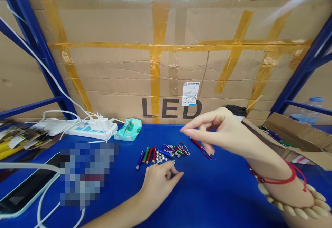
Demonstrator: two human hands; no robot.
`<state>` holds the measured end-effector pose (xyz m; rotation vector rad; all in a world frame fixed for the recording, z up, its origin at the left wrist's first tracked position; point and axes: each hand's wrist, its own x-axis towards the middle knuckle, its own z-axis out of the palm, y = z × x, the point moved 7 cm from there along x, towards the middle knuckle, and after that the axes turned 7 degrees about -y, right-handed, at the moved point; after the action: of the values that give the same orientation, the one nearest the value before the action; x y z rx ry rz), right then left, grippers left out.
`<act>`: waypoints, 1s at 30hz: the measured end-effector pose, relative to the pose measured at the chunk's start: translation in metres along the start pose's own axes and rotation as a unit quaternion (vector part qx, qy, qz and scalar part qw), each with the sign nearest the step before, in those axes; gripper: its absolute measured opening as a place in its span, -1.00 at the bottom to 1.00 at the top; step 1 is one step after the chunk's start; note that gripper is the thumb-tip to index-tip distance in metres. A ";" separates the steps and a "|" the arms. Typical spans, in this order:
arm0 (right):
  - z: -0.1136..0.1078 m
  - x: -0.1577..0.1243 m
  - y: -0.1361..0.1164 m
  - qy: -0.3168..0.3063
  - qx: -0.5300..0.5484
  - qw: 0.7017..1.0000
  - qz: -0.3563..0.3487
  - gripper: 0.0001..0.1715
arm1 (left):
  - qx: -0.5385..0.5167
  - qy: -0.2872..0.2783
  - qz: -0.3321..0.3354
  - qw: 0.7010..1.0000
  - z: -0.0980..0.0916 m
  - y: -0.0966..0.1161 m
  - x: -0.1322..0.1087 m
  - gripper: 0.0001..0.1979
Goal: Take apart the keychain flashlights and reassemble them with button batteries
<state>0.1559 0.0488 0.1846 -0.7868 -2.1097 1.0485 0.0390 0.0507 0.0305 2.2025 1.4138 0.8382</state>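
My left hand (160,179) is low over the blue table, its fingers curled and the thumb and index finger closed in a pinch; anything between them is too small or hidden. Just beyond it lie small silver button cells (160,156), a blue tube (165,153) and several coloured carabiner clips (184,149). To their left are a green tube (146,155), red tubes (149,155) and a purple tube (140,160). My right hand (215,129) is raised, thumb and index fingertips together with nothing visible in them. Partly behind it, a red tube with a carabiner (197,144) rests on the table.
A power strip (89,130) with white cables and a green tissue pack (128,130) stand at the back left. A phone (28,183) lies at left. On the right are an open cardboard box (298,134) with tubes and a black-lidded cup (236,110). Cardboard (116,69) walls the back.
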 end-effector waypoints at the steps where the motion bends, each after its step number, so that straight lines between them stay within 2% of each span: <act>1: 0.001 0.000 0.000 -0.007 0.005 1.000 0.001 -0.85 | -0.004 -0.007 -0.015 1.000 0.000 -0.002 0.001 -0.79; 9: 0.003 -0.001 -0.005 -0.036 -0.030 0.999 0.005 -0.66 | -0.016 -0.033 -0.046 0.998 0.002 -0.004 0.002 -0.78; 13: 0.005 0.000 -0.008 -0.022 -0.034 0.999 -0.008 -0.84 | -0.014 -0.029 -0.051 0.998 0.002 -0.006 0.003 -0.78; 14: 0.004 0.000 -0.008 -0.008 -0.033 0.999 -0.010 -0.83 | -0.016 -0.029 -0.052 0.998 0.002 -0.007 0.003 -0.78; 17: 0.001 -0.002 -0.007 0.018 -0.039 0.999 -0.016 -0.77 | -0.017 -0.033 -0.052 0.998 0.003 -0.007 0.003 -0.79; 21: 0.009 -0.003 -0.007 -0.038 -0.037 0.998 -0.015 -0.46 | -0.004 -0.051 -0.055 0.997 0.005 -0.006 0.002 -0.79; 22: 0.011 -0.003 -0.008 -0.053 -0.041 0.998 -0.017 -0.46 | 0.001 -0.055 -0.057 0.997 0.006 -0.006 0.002 -0.79; 26: 0.017 -0.003 -0.015 -0.057 -0.107 0.992 -0.043 -0.76 | 0.010 -0.062 -0.069 0.996 0.008 -0.008 0.003 -0.83; 30: 0.018 -0.007 -0.024 -0.047 -0.138 0.986 -0.078 -0.83 | 0.006 -0.060 -0.064 0.996 0.009 -0.008 0.002 -0.85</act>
<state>0.1411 0.0238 0.1944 -0.6979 -2.3880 0.7318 0.0402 0.0553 0.0194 2.1067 1.4866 0.6442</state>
